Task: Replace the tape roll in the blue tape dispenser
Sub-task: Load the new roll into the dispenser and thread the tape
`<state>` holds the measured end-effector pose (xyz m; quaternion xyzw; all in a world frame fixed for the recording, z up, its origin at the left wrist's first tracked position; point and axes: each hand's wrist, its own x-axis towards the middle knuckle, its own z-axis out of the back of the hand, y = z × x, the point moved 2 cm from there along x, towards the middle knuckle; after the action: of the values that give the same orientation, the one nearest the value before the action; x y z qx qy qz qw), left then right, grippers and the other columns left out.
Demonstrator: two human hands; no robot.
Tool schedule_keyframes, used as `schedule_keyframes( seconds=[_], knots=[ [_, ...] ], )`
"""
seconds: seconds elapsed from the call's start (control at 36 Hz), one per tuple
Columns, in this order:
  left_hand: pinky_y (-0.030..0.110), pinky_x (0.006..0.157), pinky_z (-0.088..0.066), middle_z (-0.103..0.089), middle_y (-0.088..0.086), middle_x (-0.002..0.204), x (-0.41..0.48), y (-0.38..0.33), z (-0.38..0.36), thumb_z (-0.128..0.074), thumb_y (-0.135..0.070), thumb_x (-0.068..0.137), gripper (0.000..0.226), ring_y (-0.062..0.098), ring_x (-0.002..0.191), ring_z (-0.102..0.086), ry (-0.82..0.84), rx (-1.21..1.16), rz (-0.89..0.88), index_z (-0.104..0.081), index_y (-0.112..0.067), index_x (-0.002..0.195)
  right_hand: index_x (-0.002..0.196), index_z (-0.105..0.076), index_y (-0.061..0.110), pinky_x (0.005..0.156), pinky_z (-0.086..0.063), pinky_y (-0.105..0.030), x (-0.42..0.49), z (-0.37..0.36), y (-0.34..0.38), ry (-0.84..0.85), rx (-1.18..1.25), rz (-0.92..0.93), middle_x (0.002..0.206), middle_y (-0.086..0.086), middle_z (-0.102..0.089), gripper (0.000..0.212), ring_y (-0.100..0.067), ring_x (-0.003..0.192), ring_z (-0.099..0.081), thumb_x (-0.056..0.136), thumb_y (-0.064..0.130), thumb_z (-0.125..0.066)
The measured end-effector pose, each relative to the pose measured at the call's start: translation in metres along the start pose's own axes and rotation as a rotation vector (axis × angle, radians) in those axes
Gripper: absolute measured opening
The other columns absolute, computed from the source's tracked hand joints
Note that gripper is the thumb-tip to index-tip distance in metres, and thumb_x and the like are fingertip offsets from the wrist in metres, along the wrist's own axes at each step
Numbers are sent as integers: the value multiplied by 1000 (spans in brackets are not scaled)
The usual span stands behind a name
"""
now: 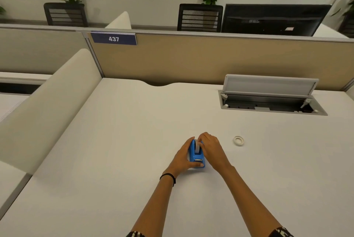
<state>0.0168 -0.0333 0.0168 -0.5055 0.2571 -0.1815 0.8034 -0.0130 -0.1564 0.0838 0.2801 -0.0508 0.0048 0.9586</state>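
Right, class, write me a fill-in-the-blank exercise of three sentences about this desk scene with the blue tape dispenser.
1. Both hands grip the small plastic tape dispenser, whose colour is ____.
2. The loose white tape ring lies flat on the pale desk, on the side of the person's ____ hand.
3. The black band is worn on the wrist of the ____ hand.

Missing words: blue; right; left

Both arms reach forward, left hand [183, 157] and right hand [211, 149] cupped together.
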Motion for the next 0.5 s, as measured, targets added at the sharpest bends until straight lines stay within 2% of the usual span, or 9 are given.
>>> schedule_keyframes(
  seconds=[0.14, 0.25, 0.33, 0.44, 0.5],
  knots=[
    [25, 106, -31, -31, -2, 148, 0, 1, 0, -79, -24, 71, 94, 15, 132, -35, -1, -7, -4, -18, -23, 143, 89, -58, -3, 78, -48, -42, -1, 4, 3, 7, 34, -32, 90, -23, -62, 35, -34, 80, -57, 80, 26, -41],
    [22, 104, -30, -31, -2, 148, 1, 2, 0, -79, -23, 70, 95, 12, 131, -35, -2, -8, -9, -19, -23, 143, 87, -59, -3, 76, -50, -45, -1, 5, 3, 5, 37, -38, 87, -23, -64, 33, -35, 77, -59, 80, 25, -43],
    [25, 106, -31, -31, -2, 148, 0, 2, 0, -79, -24, 70, 95, 13, 132, -35, -2, -12, -8, -19, -23, 144, 89, -59, -2, 80, -48, -42, -1, 6, 2, -1, 67, -51, 90, -22, -64, 36, -33, 80, -58, 82, 27, -40],
    [31, 108, -32, -33, -2, 147, 0, 2, -1, -80, -25, 69, 95, 14, 132, -36, 3, -19, -5, -20, -24, 143, 87, -58, -3, 76, -43, -31, -3, 4, 2, 13, 166, -73, 87, -21, -63, 49, -29, 76, -55, 82, 40, -34],
    [32, 109, -33, -34, -3, 147, 1, 4, -1, -81, -27, 69, 96, 14, 131, -37, 3, -17, -3, -20, -25, 143, 85, -56, -5, 74, -45, -35, -3, 5, 4, -2, 225, -99, 85, -23, -63, 46, -29, 73, -54, 86, 36, -35]
  ],
)
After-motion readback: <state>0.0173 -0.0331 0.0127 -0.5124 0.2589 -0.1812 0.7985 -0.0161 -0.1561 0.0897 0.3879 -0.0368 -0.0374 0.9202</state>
